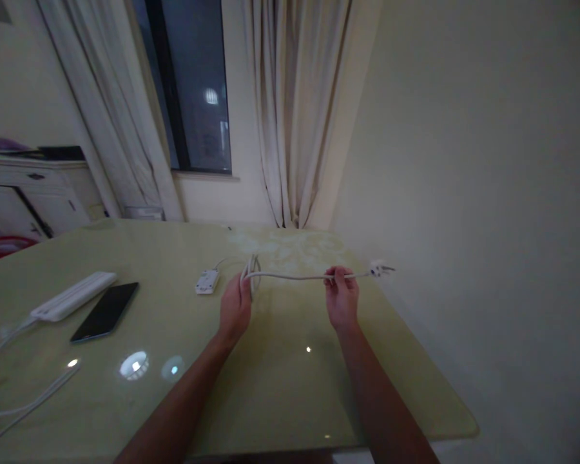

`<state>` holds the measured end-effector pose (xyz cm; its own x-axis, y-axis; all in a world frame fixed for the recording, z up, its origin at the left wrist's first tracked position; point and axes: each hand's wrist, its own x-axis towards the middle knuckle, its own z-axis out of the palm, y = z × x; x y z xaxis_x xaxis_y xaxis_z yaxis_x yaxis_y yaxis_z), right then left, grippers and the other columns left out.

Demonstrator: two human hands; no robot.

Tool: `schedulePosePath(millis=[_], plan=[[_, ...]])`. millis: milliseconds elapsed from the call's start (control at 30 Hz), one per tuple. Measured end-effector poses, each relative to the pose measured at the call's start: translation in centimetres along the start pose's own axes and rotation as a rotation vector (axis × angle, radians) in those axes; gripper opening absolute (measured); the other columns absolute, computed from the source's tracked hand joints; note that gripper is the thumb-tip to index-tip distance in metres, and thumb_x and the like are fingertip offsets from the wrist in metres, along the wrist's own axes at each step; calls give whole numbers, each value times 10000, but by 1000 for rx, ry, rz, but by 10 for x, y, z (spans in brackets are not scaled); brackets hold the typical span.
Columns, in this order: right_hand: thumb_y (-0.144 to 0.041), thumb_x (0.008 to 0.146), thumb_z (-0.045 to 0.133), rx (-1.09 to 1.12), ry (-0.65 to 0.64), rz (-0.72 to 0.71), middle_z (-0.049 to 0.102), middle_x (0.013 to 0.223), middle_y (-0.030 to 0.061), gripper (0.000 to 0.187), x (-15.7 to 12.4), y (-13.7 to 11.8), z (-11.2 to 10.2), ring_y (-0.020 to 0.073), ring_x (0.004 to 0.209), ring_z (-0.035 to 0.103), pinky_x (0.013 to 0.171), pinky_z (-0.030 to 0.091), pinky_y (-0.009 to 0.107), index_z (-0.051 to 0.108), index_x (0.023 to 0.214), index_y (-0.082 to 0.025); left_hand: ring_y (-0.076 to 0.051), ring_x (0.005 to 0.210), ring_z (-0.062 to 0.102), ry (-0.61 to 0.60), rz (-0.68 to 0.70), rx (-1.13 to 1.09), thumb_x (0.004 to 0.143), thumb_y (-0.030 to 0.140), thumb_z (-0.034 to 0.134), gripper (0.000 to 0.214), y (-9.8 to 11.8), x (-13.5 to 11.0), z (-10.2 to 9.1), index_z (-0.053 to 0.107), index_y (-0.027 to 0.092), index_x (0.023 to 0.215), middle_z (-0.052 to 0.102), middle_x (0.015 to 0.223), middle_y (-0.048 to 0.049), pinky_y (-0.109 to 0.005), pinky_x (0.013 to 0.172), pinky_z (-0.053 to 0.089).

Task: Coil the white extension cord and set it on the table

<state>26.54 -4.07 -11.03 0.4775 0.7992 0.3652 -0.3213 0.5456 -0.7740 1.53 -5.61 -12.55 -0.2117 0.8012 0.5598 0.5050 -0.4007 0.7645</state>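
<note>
My left hand (235, 306) is closed around a small coil of white power cable (290, 277) above the green table (280, 386). The cable runs taut to my right hand (341, 298), which pinches it near its end. Just past my right fingers the white plug (379, 269) sticks out to the right, beyond the table's edge. A thin strand of the cable leads back to a small white socket box (207, 281) lying on the table to the left of my left hand.
A white power strip (73, 296) with its cord (24, 406) lies at the left, with a dark phone (106, 312) beside it. A white cabinet (33, 193) stands far left. Curtains (294, 116) and a dark window (193, 84) are behind, a bare wall (488, 193) at the right.
</note>
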Motion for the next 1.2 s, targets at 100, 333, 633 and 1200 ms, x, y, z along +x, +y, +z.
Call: schedulePosePath(millis=[100,333,633,1200], plan=[[-432,860,748,-223,74,-233,677,831,32,257,-5,-7,1,125,693,582,636,465,258,697,871,-181,-288,1204,608,51,56,-11,1051,478,328,491,-2,2,-1,630,183,1301,682,1270,-146,-455,1054,444],[-387,930,678,-259,-176,-288,631,790,26,224,-24,-8,14,145,700,595,673,493,295,712,827,-190,-303,1232,600,113,121,71,1055,424,342,463,-4,6,-8,636,189,1325,682,1291,-152,-496,1094,400],[-414,917,702,-129,-229,-129,702,956,66,227,-23,-9,15,167,834,665,766,538,309,728,968,-195,-262,1092,677,-173,229,26,1044,417,432,393,-2,0,2,685,244,1291,753,1205,-88,-443,1018,463],[-367,949,678,-407,-622,-143,682,807,31,171,-66,3,40,144,707,581,660,478,271,763,936,-219,-227,976,667,-112,608,327,1048,268,476,251,20,-17,6,676,184,1174,772,1080,-80,-377,899,413]])
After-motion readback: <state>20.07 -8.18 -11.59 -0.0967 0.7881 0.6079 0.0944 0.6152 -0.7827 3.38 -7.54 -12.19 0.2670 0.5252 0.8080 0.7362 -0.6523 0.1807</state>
